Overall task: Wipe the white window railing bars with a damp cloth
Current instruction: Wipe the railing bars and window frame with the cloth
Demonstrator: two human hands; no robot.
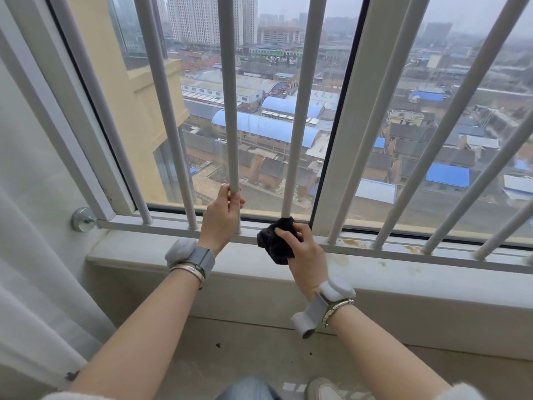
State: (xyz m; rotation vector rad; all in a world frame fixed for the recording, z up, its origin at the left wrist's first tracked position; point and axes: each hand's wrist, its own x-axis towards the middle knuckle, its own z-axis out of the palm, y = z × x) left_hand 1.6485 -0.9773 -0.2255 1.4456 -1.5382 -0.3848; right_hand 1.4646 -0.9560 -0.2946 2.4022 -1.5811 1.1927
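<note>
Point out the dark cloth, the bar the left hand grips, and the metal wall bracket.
dark cloth (275, 241), head view, bunched middle.
bar (230, 111), head view, mid-shaft above the left hand (220, 219).
metal wall bracket (81, 219), head view, round base.

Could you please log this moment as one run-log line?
left hand grips a railing bar | right hand holds the dark cloth at the next bar's base | stains on the sill

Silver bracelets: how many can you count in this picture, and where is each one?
2. One silver bracelet circles the left wrist, below the hand on the railing bar. A second bracelet circles the right wrist. Any further up the arms would be out of view.
</note>
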